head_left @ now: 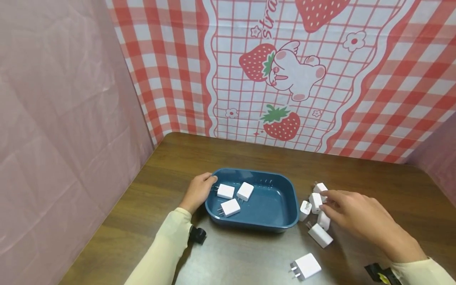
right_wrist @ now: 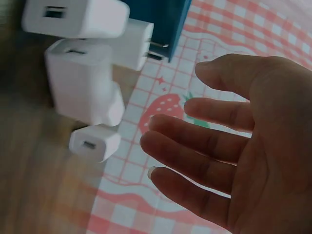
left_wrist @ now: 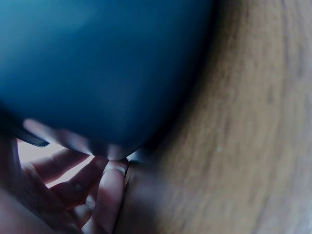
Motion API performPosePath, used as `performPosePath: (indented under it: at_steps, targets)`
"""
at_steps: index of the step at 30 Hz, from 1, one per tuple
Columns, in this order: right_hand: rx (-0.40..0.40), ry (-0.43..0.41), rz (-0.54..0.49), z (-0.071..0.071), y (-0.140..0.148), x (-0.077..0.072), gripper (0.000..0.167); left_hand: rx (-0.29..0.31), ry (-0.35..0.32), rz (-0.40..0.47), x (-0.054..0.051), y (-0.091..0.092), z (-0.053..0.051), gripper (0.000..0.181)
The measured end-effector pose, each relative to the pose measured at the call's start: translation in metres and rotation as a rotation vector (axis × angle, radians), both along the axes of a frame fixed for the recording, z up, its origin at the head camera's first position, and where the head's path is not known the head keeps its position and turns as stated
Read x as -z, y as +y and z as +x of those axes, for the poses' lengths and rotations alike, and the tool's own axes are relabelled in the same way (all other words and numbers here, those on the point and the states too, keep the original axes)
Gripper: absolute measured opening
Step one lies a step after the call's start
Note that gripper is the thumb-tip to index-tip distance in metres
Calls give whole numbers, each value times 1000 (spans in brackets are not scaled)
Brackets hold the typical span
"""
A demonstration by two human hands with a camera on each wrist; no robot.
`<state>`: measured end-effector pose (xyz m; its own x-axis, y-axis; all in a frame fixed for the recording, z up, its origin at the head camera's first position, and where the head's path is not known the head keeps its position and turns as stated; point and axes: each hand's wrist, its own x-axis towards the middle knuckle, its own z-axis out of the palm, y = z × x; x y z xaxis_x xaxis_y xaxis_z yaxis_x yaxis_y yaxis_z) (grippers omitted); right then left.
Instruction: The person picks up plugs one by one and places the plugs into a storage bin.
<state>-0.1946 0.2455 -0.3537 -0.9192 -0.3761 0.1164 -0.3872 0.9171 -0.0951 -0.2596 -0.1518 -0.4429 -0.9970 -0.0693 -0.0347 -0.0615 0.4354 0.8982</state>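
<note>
A blue rectangular tray (head_left: 274,206) stands on the table with 3 white charger plugs in its left part, one of them a charger (head_left: 230,208) near the front wall. At the tray's left end my left hand (head_left: 199,190) holds the rim, thumb over the edge; in the left wrist view its fingers (left_wrist: 109,192) lie against the outer wall. Right of the tray, several white chargers (head_left: 315,202) cluster together. My right hand (head_left: 361,215) is beside them; the right wrist view shows its fingers (right_wrist: 195,136) spread and holding nothing, apart from the white chargers (right_wrist: 80,80).
Nearer the front edge, another white charger (head_left: 307,266) lies on the brown wooden table (head_left: 142,237). A strawberry-patterned checked cloth (head_left: 228,87) hangs behind the table, and a pink cloth (head_left: 71,118) hangs at the left.
</note>
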Motion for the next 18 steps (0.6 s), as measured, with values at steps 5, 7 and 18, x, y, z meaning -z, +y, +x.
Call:
performPosePath:
  at_steps: [5, 7, 18]
  targets:
    - [27, -28, -1, 10, 8, 11, 41, -2, 5, -3, 0, 0, 0, 38]
    - [24, -18, -4, 15, 9, 14, 40, -4, 11, -8, 1, -1, 0, 38]
    - [5, 10, -14, 41, 7, 32, 33, -4, 7, -15, 1, 0, -1, 40]
